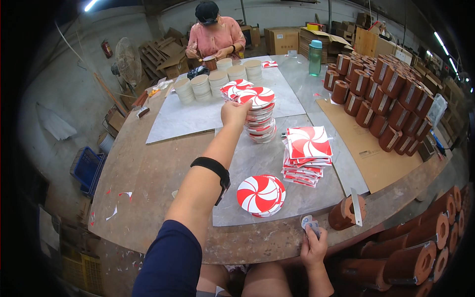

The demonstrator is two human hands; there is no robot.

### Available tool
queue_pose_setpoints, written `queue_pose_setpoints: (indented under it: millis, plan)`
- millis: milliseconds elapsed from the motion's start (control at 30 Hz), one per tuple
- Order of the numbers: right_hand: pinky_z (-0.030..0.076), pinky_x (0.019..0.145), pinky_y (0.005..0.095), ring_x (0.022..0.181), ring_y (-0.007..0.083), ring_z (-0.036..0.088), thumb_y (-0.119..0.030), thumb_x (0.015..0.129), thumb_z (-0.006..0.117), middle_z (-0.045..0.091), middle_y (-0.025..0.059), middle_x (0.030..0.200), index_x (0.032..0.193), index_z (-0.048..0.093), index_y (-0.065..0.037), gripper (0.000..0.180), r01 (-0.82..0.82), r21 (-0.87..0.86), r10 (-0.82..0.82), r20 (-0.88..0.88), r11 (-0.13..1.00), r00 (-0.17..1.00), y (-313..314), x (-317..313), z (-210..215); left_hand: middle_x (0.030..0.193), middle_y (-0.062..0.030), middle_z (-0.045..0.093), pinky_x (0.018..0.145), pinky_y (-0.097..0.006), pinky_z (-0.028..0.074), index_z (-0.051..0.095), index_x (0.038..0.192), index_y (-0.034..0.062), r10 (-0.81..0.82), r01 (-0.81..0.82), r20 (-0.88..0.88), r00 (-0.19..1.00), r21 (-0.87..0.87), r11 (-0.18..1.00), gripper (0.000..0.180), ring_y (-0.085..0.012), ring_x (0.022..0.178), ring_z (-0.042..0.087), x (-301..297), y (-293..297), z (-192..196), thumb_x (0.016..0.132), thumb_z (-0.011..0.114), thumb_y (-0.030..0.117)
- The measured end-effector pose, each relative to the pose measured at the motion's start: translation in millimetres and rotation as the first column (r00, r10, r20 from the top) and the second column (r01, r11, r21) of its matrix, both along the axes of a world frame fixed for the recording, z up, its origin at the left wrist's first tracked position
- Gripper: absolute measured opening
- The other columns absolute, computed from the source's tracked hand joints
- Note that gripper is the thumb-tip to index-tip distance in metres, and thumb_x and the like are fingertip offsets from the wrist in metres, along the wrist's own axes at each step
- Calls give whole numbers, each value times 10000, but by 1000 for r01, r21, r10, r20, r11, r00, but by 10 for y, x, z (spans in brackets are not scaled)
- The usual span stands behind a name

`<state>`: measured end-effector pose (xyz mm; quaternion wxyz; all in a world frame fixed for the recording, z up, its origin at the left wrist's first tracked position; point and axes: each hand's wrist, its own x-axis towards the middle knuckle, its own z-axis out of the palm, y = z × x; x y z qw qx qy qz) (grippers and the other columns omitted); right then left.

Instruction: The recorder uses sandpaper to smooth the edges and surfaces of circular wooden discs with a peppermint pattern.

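Observation:
My left arm reaches forward over the table. My left hand (235, 114) is closed at the near left edge of a tall stack of round red-and-white swirl discs (261, 116), pinching a disc near the top. My right hand (314, 246) is low at the table's front edge, its fingers closed round a small grey-and-white rounded piece (310, 225) whose kind I cannot make out. Between the hands lie a low pile of round swirl discs (261, 194) and a stack of square swirl sheets (309, 143). More round swirl discs (233, 88) rest behind the tall stack.
A metal blade (356, 207) rests against a brown cylinder (341, 214) at the front right. Many brown cylinders (391, 99) are piled at the right. Several pale round stacks (200, 86) stand farther back, with a green bottle (315, 58) rightward. A person (217, 37) works opposite.

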<state>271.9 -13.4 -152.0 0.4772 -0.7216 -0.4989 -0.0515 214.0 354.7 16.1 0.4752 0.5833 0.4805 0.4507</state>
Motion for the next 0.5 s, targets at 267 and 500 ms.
queue_pose_setpoints:
  millis: [267, 500]
  plan:
    - [455, 735, 370, 824, 352, 537, 10, 652, 585, 492, 191, 961, 1067, 598, -60, 422, -51, 12, 51, -12, 999, 999, 52, -31, 41, 584, -23, 535, 366, -204, 371, 512, 749, 71, -292, 291, 161, 943, 27, 956, 242, -78, 431, 489, -239, -688, 253, 776, 656, 263]
    - [414, 813, 410, 929, 401, 500, -49, 751, 547, 464, 229, 1060, 1124, 552, -34, 373, 194, -608, -171, 96, 770, 981, -23, -31, 117, 746, -6, 488, 611, -246, 432, 489, 937, 68, -791, 889, 540, -287, 457, -11, 210, -83, 694, 499, -753, -3022, 1073, 758, 597, 86]
